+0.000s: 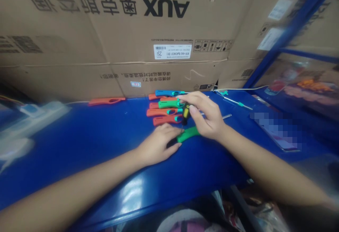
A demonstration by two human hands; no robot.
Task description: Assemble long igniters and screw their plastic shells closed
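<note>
Well left of my grip, a blurred white plastic power strip (50, 117) lay on the smooth, glossy blue tabletop (106, 129); nearer, a slim orange plastic lighter casing (103, 101) lay lengthwise. My left hand (160, 142) pinched the end of a green plastic lighter handle (188, 134) between thumb and forefinger. Just beyond those fingertips, orange, blue and green lighters (164, 112) lay in a row. The green handle sat between my hands, its long axis slanting from my left fingertips up towards my right palm. My right hand (208, 115) pinched a black-and-yellow screwdriver (185, 113), nearly upright, its thin shaft pointing down at the handle. Beyond, to the right, lay a metal lighter rod (234, 101) with teal parts.
</note>
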